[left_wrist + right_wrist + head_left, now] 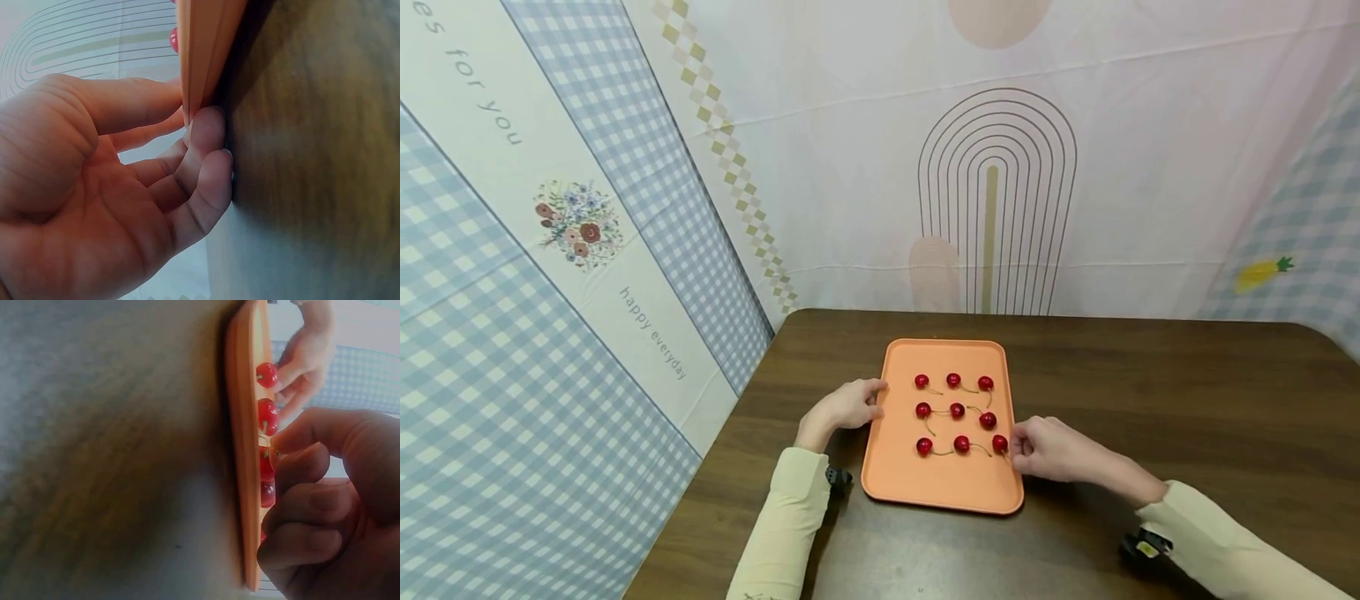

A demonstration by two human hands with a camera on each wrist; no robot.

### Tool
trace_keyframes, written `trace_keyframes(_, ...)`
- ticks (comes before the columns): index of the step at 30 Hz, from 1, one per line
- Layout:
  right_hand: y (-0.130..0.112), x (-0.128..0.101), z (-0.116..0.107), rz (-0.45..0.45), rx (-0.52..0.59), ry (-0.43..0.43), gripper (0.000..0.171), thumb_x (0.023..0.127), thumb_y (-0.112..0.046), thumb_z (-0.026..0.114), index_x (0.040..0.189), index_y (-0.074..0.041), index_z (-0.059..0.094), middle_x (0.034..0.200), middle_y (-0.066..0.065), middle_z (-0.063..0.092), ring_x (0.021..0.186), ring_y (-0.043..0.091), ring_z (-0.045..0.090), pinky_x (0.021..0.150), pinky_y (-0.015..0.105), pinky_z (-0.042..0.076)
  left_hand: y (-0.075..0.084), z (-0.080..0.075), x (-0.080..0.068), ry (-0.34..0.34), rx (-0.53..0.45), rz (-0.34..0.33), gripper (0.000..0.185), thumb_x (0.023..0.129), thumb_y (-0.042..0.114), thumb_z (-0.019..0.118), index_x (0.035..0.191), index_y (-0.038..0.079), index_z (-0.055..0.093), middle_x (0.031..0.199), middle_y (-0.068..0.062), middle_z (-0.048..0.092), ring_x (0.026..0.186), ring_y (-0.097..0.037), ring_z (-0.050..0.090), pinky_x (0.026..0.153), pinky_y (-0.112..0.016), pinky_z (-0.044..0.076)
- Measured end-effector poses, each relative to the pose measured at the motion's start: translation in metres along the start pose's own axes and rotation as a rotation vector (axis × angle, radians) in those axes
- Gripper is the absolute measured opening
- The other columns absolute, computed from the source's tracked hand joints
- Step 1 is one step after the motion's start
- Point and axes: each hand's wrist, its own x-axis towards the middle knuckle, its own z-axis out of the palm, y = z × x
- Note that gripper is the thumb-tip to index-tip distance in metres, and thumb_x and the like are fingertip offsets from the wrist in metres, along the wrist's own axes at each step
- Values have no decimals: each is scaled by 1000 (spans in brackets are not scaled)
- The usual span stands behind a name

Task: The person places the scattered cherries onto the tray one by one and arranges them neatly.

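Curled right hand at glossy round cherry, smooth orange tray

Head looks down; wrists close, sharing tray.
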Motion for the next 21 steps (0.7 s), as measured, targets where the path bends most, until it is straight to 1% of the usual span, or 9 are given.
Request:
trace_keyframes(8,-4,0,7,-12,25,-32,16,82,-6,65,70,-16,60,58,-9,48,49,5,45,47,20,37,-1,1,1,3,-1,-9,51,96,13,59,145,9,47,82,-5,55,67,-16,49,61,-27,40)
trace_keyframes(14,-9,0,15,31,36,-46,18,81,-6,64,68,-16,59,53,-9,50,44,6,48,42,23,41,-1,1,0,0,3,-9,51,96,13,59,145,8,47,80,-4,54,65,-15,48,60,-26,39)
trace_keyframes(21,-11,3,19,82,8,-39,19,83,-9,66,66,-17,60,54,-8,51,45,7,48,43,23,40,0,1,0,1,7,-7,50,96,13,59,145,8,48,82,-4,54,66,-15,49,61,-26,39)
